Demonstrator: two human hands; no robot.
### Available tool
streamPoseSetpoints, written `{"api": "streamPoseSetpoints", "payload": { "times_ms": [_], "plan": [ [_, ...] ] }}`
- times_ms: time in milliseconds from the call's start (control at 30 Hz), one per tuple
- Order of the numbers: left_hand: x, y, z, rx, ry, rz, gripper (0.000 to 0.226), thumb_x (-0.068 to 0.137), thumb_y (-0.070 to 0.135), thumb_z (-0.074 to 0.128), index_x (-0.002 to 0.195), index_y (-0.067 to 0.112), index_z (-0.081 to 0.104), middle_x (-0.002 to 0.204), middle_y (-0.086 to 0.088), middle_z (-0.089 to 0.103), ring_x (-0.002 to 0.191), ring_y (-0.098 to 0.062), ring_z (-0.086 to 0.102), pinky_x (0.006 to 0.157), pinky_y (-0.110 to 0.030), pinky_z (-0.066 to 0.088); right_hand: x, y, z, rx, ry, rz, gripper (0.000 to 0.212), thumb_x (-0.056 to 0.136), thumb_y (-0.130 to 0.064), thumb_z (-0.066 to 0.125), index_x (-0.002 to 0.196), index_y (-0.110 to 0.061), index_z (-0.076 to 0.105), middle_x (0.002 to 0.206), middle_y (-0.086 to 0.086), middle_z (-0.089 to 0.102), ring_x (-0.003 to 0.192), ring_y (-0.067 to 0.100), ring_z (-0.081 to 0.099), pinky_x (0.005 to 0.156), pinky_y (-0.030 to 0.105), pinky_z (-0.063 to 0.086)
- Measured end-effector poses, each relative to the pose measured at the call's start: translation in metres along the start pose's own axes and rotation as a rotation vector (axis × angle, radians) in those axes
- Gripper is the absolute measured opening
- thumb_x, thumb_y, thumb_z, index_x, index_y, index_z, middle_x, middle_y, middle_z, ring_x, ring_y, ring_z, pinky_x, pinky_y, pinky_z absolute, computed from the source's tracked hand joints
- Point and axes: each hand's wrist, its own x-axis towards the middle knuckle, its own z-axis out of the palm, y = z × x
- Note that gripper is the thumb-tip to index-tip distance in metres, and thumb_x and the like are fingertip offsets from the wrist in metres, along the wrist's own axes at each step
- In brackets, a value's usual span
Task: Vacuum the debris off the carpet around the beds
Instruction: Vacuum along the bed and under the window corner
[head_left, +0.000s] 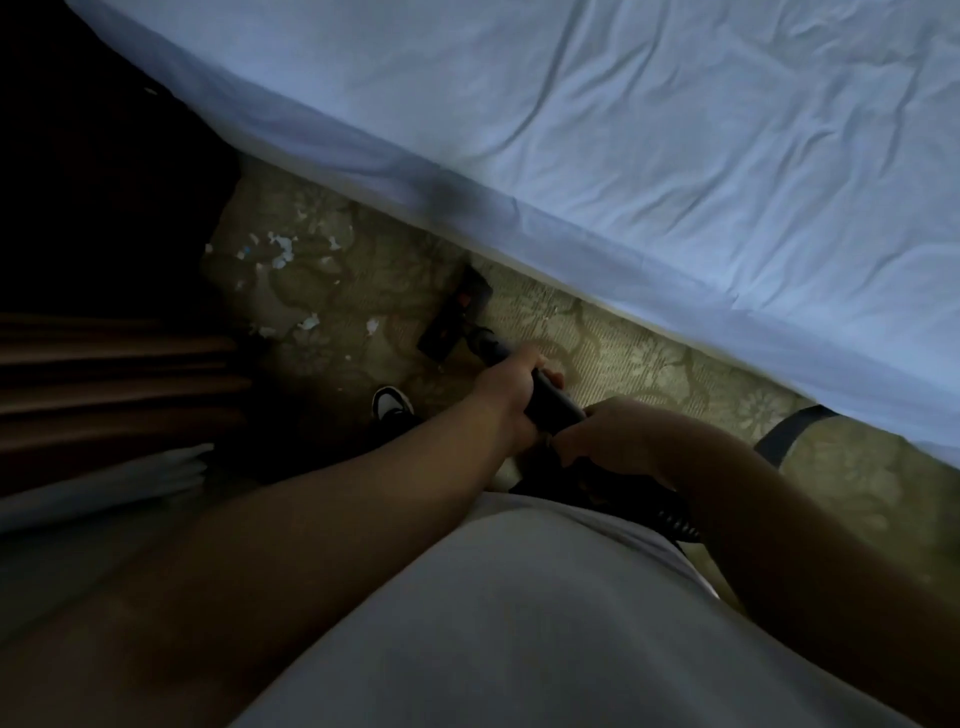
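A black vacuum wand (553, 402) runs from my hands down to its floor head (457, 314), which sits on the patterned green carpet (623, 358) beside the bed. My left hand (511, 384) grips the wand further down. My right hand (618, 436) holds its upper end, where a ribbed hose (675, 522) leaves. Several white paper scraps (283, 249) lie on the carpet to the left of the floor head. More scraps (311, 322) lie nearer to me.
A bed with a wrinkled white sheet (649, 156) fills the upper right, its edge running diagonally along the carpet strip. Dark wooden furniture (114, 374) stands on the left. My shoe (392, 402) is on the carpet near the floor head. A dark strap (789, 431) lies by the bed.
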Motion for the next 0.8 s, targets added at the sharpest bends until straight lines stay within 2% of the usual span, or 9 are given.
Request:
{"api": "streamPoseSetpoints", "payload": {
  "times_ms": [100,233,367,467,533,667,700,800],
  "plan": [
    [-0.002,-0.022,0.024,0.021,0.048,0.033,0.029,0.098,0.013,0.053,0.069,0.009,0.051,0.065,-0.004,0.053,0.065,-0.019,0.05,0.086,-0.04,0.05,0.0,0.027,-0.026,-0.054,-0.033,-0.04,0.027,0.085,-0.025,0.075,0.101,-0.003,0.075,0.075,0.01,0.076,0.048,0.017,0.07,0.045,0.022,0.051],
    [0.014,-0.049,0.046,0.015,0.146,0.039,0.027,0.098,0.012,0.051,0.071,0.007,0.051,0.067,-0.005,0.053,0.064,-0.019,0.051,0.078,-0.039,0.049,0.014,0.055,-0.044,0.012,-0.117,-0.058,0.026,0.088,-0.017,0.074,0.104,0.002,0.07,0.078,0.016,0.072,0.047,0.021,0.067,0.048,0.026,0.055],
    [0.026,-0.072,0.063,0.04,0.186,0.06,0.023,0.098,0.011,0.052,0.075,0.01,0.05,0.069,-0.004,0.051,0.064,-0.018,0.05,0.085,-0.037,0.047,0.018,0.089,-0.052,0.038,-0.092,-0.087,0.024,0.089,-0.019,0.074,0.102,0.001,0.071,0.073,0.012,0.071,0.04,0.017,0.065,0.04,0.02,0.048],
    [0.034,-0.092,0.097,0.141,0.166,0.095,0.03,0.097,0.014,0.055,0.067,0.009,0.053,0.066,-0.005,0.053,0.064,-0.022,0.05,0.086,-0.041,0.047,0.012,0.123,-0.078,0.1,-0.066,-0.091,0.025,0.087,-0.022,0.075,0.096,0.001,0.074,0.07,0.011,0.074,0.048,0.02,0.069,0.044,0.023,0.051],
    [0.037,-0.105,0.126,0.213,0.132,0.113,0.031,0.096,0.015,0.055,0.066,0.008,0.052,0.065,-0.006,0.054,0.064,-0.024,0.052,0.08,-0.04,0.05,0.004,0.145,-0.096,0.144,-0.038,-0.089,0.024,0.087,-0.021,0.075,0.095,0.001,0.074,0.068,0.011,0.074,0.05,0.022,0.07,0.045,0.025,0.053],
    [0.043,-0.124,0.188,0.382,0.115,0.097,0.025,0.098,0.015,0.051,0.074,0.008,0.048,0.064,-0.008,0.053,0.057,-0.023,0.051,0.053,-0.03,0.052,-0.005,0.181,-0.126,0.267,0.008,-0.057,0.021,0.088,-0.019,0.074,0.093,0.001,0.07,0.071,0.014,0.073,0.055,0.026,0.07,0.053,0.031,0.058],
    [0.046,-0.128,0.2,0.42,0.112,0.093,0.025,0.099,0.016,0.051,0.075,0.008,0.048,0.065,-0.008,0.053,0.058,-0.023,0.051,0.053,-0.03,0.052,-0.004,0.188,-0.13,0.297,0.015,-0.045,0.019,0.089,-0.017,0.073,0.092,0.001,0.069,0.071,0.014,0.072,0.055,0.026,0.069,0.054,0.03,0.058],
    [0.051,-0.14,0.225,0.502,0.103,0.052,0.023,0.1,0.016,0.052,0.079,0.009,0.05,0.068,-0.009,0.052,0.063,-0.025,0.05,0.074,-0.039,0.049,0.003,0.208,-0.137,0.404,0.013,0.001,0.016,0.094,-0.014,0.07,0.089,-0.001,0.062,0.074,0.015,0.066,0.06,0.027,0.064,0.057,0.031,0.057]
  ]
}}
